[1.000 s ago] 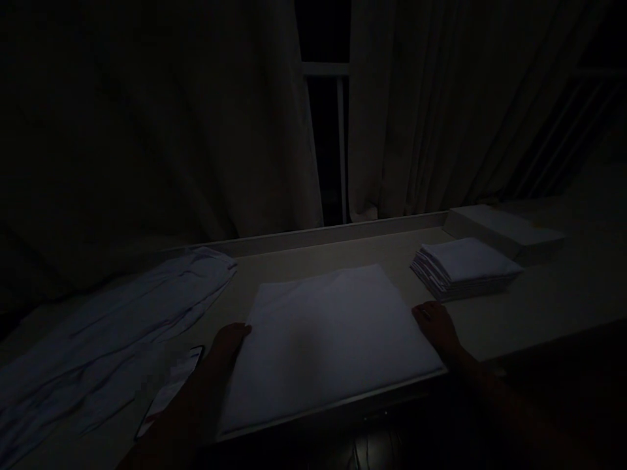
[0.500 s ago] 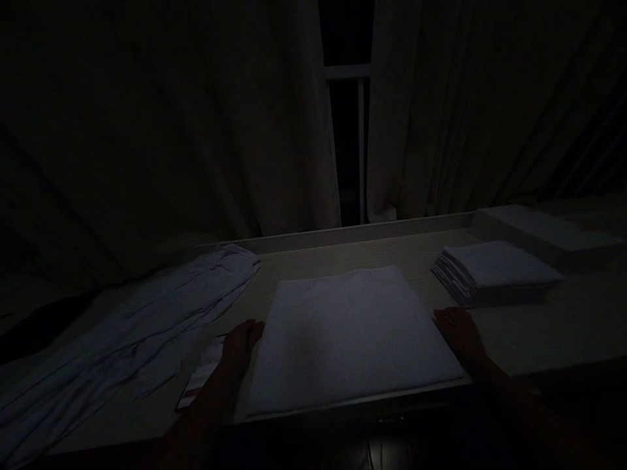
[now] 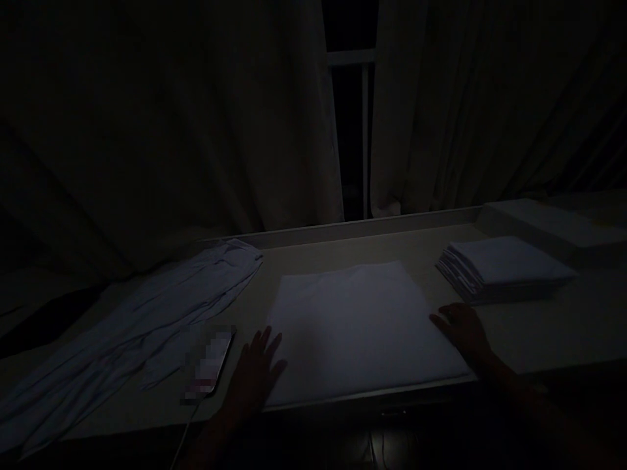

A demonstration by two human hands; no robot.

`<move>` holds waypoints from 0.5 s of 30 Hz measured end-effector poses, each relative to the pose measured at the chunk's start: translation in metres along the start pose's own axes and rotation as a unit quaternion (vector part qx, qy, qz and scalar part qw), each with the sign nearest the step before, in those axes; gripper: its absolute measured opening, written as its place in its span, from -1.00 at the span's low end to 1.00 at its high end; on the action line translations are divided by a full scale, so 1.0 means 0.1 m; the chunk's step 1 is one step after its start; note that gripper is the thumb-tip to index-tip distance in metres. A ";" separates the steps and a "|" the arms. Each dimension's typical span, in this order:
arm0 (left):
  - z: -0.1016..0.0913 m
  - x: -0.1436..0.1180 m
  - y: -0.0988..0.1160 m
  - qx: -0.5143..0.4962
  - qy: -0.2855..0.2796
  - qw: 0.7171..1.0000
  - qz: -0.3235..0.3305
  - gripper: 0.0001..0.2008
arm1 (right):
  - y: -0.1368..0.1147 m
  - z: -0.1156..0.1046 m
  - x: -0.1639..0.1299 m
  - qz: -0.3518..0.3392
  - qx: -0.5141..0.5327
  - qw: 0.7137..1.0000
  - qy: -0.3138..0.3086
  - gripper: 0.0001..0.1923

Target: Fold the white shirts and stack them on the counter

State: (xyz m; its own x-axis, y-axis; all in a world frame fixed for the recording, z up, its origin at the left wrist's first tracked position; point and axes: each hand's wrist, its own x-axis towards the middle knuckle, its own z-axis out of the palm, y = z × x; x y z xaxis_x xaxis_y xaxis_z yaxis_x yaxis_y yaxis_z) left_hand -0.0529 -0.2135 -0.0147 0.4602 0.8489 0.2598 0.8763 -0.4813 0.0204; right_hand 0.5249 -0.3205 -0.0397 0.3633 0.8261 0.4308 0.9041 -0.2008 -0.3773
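Dim light. White cloth (image 3: 353, 333) lies flat on the worktop (image 3: 313, 251), near the front edge, between both hands. Left hand (image 3: 255, 369) at its left side, grip open, fingers spread. Right hand (image 3: 463, 331) at its right edge; too dark to tell whether that grip is closed. Folded stack (image 3: 509, 261) beyond the right hand; phone (image 3: 218, 365) and crumpled garment (image 3: 161, 313) to the left.

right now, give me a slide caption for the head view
Bare left hand and bare right hand flank a flat, pale, rectangular cloth, with a pale folded fabric stack to the right.
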 end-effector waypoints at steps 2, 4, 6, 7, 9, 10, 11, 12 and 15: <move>0.11 -0.08 0.01 0.035 -0.017 0.999 -0.020 -0.38 | 0.07 0.07 0.00 -0.026 -0.021 0.999 -0.003 -0.46; 0.17 -0.11 0.03 0.057 -0.021 0.998 -0.033 -0.33 | 0.13 0.11 0.00 -0.035 -0.028 0.999 -0.003 -0.46; 0.19 -0.10 0.05 0.071 -0.022 0.997 -0.033 -0.31 | 0.16 0.12 0.01 -0.037 -0.027 0.999 -0.004 -0.46; 0.18 -0.10 0.06 0.076 -0.022 0.996 -0.033 -0.31 | 0.15 0.11 0.01 -0.036 -0.024 0.999 -0.004 -0.47; 0.17 -0.09 0.07 0.082 -0.021 0.996 -0.032 -0.31 | 0.13 0.09 0.00 -0.036 -0.018 0.999 -0.001 -0.48; 0.16 -0.08 0.08 0.083 -0.019 0.996 -0.029 -0.32 | 0.11 0.07 0.00 -0.037 -0.015 0.999 -0.002 -0.49; 0.16 -0.08 0.09 0.081 -0.019 0.996 -0.026 -0.32 | 0.09 0.06 0.00 -0.036 -0.012 0.999 -0.004 -0.49; 0.15 -0.07 0.11 0.078 -0.020 0.997 -0.023 -0.32 | 0.07 0.05 0.00 -0.033 -0.007 0.999 -0.007 -0.50; 0.15 -0.04 0.18 0.062 -0.023 0.998 -0.022 -0.30 | 0.05 0.02 0.03 -0.008 0.023 0.999 -0.021 -0.53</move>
State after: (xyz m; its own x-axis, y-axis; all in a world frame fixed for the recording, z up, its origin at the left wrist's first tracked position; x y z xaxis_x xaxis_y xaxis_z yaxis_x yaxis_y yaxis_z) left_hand -0.0364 -0.2222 -0.0294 0.4236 0.8793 0.2176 0.9058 -0.4142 -0.0897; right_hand 0.5299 -0.3176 -0.0423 0.3378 0.8506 0.4030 0.8980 -0.1630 -0.4088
